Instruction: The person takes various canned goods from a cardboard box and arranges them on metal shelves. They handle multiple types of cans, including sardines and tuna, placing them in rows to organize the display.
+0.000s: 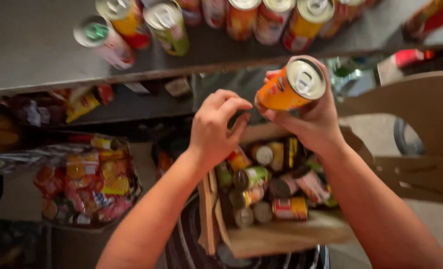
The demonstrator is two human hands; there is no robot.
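My right hand (315, 115) grips an orange drink can (292, 85) with a silver pull-tab top, held tilted just below the front edge of a grey shelf (32, 55). My left hand (217, 128) hovers beside it, fingers curled and apart, its fingertips close to the can's base, holding nothing. Below both hands an open cardboard box (281, 239) holds several cans (261, 184) lying in a jumble. Along the grey shelf stand several more cans (166, 22) in a row.
A plastic-wrapped pack of colourful cans (87, 182) sits at lower left. A lower shelf holds snack packets (79, 104). Cardboard flaps (421, 129) rise at right. Red and white packages (398, 62) lie at the upper right.
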